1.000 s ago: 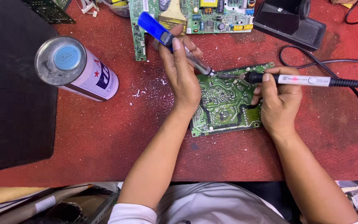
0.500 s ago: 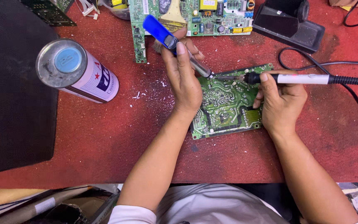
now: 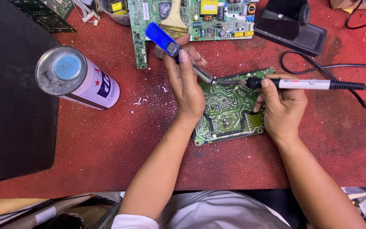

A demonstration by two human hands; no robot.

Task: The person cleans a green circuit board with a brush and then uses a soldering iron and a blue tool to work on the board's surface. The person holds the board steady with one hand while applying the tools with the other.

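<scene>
A small green circuit board (image 3: 229, 108) lies solder side up on the red table top (image 3: 106, 144). My left hand (image 3: 186, 85) grips a blue-handled desoldering pump (image 3: 170, 44), its metal tip resting at the board's upper left edge. My right hand (image 3: 282, 108) holds a white and black soldering iron (image 3: 306, 84), with its tip pointing left toward the pump's tip over the top edge of the board. The heel of my right hand rests on the board's right side.
A spray can (image 3: 79, 78) lies on its side at the left, beside a large black panel (image 3: 9, 93). A bigger green circuit board (image 3: 191, 17) with a brush on it sits at the back. A black iron stand (image 3: 291, 25) and the iron's cable (image 3: 352, 68) are at the right.
Both hands stay on the board with only slight shifts. The iron's tip has closed in a little on the pump's tip.
</scene>
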